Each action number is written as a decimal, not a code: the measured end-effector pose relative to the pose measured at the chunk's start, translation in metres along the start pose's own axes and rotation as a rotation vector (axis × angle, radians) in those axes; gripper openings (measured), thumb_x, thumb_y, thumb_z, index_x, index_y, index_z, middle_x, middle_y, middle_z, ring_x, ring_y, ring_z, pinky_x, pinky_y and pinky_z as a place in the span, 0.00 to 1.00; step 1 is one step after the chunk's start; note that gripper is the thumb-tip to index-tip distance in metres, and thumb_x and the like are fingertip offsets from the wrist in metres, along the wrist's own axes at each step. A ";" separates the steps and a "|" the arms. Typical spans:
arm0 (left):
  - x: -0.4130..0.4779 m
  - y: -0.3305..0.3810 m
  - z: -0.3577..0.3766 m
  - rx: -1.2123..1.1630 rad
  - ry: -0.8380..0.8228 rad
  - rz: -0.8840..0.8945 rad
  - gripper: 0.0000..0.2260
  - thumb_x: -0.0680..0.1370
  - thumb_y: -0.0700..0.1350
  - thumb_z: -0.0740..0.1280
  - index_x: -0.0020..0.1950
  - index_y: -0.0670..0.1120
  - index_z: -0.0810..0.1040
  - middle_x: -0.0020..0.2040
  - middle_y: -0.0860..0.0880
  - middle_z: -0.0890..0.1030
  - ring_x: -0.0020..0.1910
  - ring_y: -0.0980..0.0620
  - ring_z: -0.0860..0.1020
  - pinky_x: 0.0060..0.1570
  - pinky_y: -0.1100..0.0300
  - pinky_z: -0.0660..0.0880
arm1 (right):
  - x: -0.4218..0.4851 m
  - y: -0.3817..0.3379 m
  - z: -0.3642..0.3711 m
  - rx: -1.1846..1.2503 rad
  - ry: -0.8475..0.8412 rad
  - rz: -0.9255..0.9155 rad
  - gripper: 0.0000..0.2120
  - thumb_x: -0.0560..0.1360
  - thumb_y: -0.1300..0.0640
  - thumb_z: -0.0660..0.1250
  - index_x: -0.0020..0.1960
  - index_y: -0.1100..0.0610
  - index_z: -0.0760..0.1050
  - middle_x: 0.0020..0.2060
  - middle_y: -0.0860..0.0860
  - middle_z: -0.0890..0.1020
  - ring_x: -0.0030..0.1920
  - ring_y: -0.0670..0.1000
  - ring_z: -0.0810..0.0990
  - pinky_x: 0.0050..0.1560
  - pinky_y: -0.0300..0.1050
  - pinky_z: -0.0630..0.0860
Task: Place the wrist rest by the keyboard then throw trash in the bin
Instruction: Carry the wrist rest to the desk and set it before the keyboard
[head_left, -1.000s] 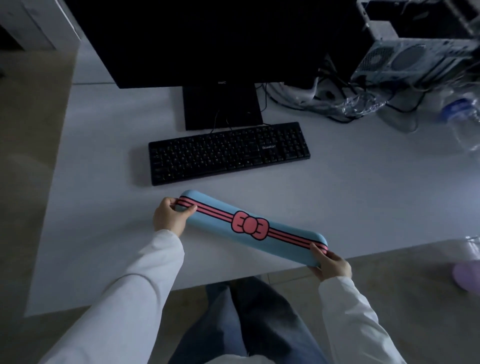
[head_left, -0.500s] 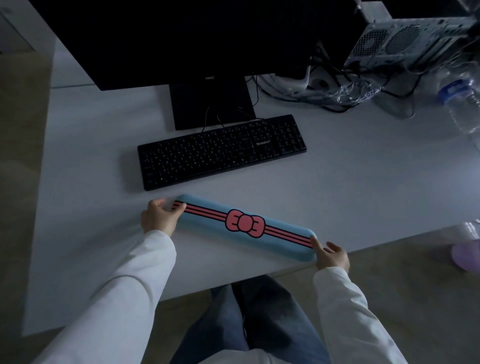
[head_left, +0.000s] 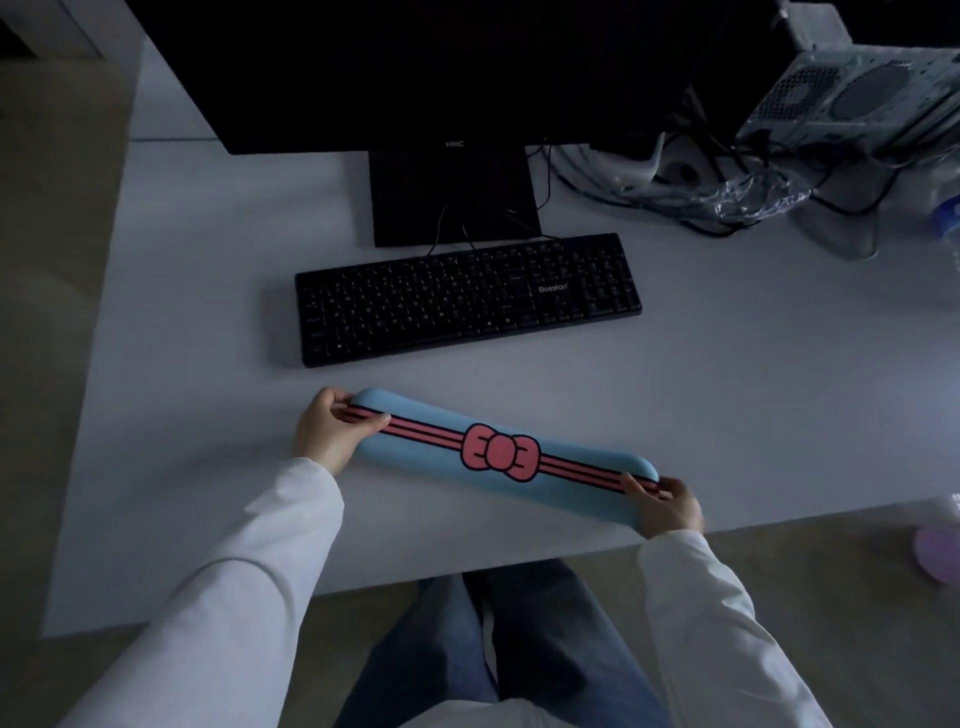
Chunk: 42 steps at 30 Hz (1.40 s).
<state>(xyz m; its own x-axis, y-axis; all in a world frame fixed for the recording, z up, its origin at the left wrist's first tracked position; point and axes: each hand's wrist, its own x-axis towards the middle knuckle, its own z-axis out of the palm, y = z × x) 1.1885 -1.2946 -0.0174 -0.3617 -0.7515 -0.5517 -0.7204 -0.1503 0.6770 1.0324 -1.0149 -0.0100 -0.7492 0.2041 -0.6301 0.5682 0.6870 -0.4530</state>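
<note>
A long blue wrist rest with red stripes and a pink bow lies slanted on the white desk, a short gap in front of the black keyboard. My left hand grips its left end, thumb on top. My right hand grips its right end near the desk's front edge. Crumpled clear plastic wrap lies among the cables at the back right.
A dark monitor stands behind the keyboard. A computer case and tangled cables sit at the back right, with a plastic bottle at the right edge. A purple-lined bin is on the floor at the right.
Both hands have kept the wrist rest, and my right hand has closed back over its end. The rest stays slanted just in front of the keyboard, its left end nearest.
</note>
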 end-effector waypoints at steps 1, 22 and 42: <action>-0.004 -0.003 -0.001 -0.027 0.016 -0.004 0.18 0.67 0.42 0.75 0.51 0.44 0.71 0.50 0.45 0.76 0.49 0.47 0.74 0.49 0.58 0.67 | 0.002 -0.007 0.000 0.000 0.000 -0.023 0.20 0.70 0.57 0.70 0.58 0.67 0.74 0.45 0.58 0.79 0.46 0.56 0.76 0.52 0.47 0.73; -0.019 0.001 0.034 -0.120 0.337 -0.124 0.22 0.68 0.43 0.73 0.58 0.37 0.72 0.56 0.37 0.80 0.55 0.40 0.78 0.53 0.54 0.70 | 0.052 -0.086 0.001 -0.085 0.018 -0.248 0.21 0.69 0.55 0.71 0.60 0.60 0.75 0.55 0.62 0.82 0.57 0.61 0.78 0.60 0.48 0.71; -0.034 0.007 0.054 0.239 0.577 -0.009 0.14 0.74 0.44 0.66 0.59 0.42 0.78 0.59 0.39 0.80 0.59 0.37 0.73 0.58 0.52 0.66 | 0.051 -0.076 0.007 -0.233 0.133 -0.479 0.21 0.74 0.52 0.64 0.64 0.60 0.73 0.63 0.63 0.73 0.64 0.63 0.69 0.65 0.50 0.63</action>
<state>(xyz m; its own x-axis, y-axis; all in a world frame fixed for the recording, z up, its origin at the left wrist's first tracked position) 1.1634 -1.2350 -0.0200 -0.0253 -0.9868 -0.1601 -0.8587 -0.0605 0.5089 0.9532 -1.0618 -0.0122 -0.9509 -0.0934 -0.2951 0.0737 0.8578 -0.5087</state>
